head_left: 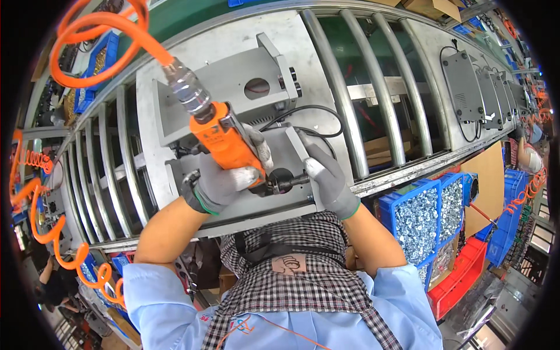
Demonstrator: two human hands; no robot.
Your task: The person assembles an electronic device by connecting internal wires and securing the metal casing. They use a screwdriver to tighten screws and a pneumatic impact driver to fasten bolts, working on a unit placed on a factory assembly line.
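My gloved left hand [220, 182] is wrapped around an orange air screwdriver [228, 142], whose dark tip [286, 182] points right, at the side wall of a grey sheet-metal housing [245, 204]. On that wall rests my gloved right hand [331, 182], its fingers curled over the edge beside the tip. The screw, if any, is hidden. A clear fitting [188, 88] joins the screwdriver to a coiled orange air hose [96, 22]. Just beyond stands a second grey housing [219, 81] with a round hole and black knobs. A black cable [318, 109] loops at its right.
Both housings lie on a pale board [303, 52] over a roller conveyor [357, 87]. Several grey units [464, 87] with cords stand farther right. Blue bins [411, 219] of small metal fasteners and a red bin [461, 274] are at my right. An orange coiled hose [55, 236] hangs left.
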